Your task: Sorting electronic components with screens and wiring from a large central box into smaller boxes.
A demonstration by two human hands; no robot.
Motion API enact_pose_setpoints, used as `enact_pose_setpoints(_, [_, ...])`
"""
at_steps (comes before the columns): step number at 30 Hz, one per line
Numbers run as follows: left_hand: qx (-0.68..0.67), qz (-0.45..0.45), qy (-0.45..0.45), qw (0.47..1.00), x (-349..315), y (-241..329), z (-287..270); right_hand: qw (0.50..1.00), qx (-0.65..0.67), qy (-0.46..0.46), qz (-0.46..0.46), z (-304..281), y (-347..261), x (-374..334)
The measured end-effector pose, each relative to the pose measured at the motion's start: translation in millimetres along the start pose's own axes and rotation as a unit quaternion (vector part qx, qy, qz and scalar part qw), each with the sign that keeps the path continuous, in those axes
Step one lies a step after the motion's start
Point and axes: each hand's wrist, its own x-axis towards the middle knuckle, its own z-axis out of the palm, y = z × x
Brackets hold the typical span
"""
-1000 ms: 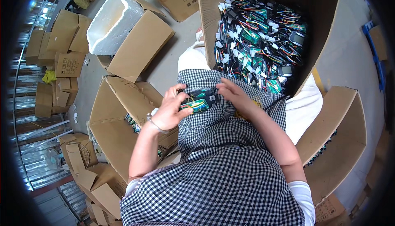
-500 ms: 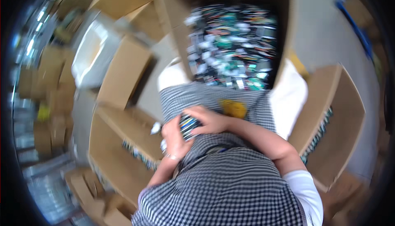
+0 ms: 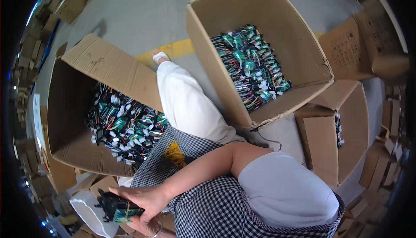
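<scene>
Low at the left I hold a bundle of circuit boards [image 3: 123,213], green and black, with a thin yellow rubber band around it. My right hand [image 3: 149,198] reaches across my body and closes on the bundle's upper side. From below, my left hand [image 3: 147,226], a bracelet at its wrist, grips the same bundle; part of it is hidden. A heap of yellow rubber bands [image 3: 174,154] lies on my checked apron. Just beyond, a cardboard box [image 3: 69,140] holds many circuit boards with wires and white connectors [image 3: 125,123].
Ahead to the right stands a tall open carton [image 3: 299,34] with banded boards [image 3: 251,64] stacked inside. A smaller carton [image 3: 320,147] at the right also contains boards. Yellow floor tape [image 3: 182,48] runs behind my leg. A white-lined container [image 3: 89,210] sits beside the bundle.
My view has swung to the right, so the box of loose boards now appears at the left. Both hands, still on the bundle, now appear lower and farther left; the rubber band shows clearly.
</scene>
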Motion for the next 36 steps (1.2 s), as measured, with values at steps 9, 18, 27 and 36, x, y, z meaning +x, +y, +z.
enact_pose_setpoints(9, [-0.209,0.104,-0.232,0.944,70,28,201,0.961,-0.185,0.203,-0.019,-176,-124,-75])
enact_pose_setpoints(18, [0.006,-0.012,-0.083,0.996,86,7,174,0.624,-0.665,0.266,0.312,-400,-140,-280])
enact_pose_setpoints(27, [0.047,-0.126,0.011,0.991,64,-13,154,0.616,-0.562,-0.059,0.549,-420,13,-361])
enact_pose_setpoints(36, [0.045,-0.152,0.018,0.987,57,-22,162,0.599,-0.550,-0.042,0.581,-416,37,-348])
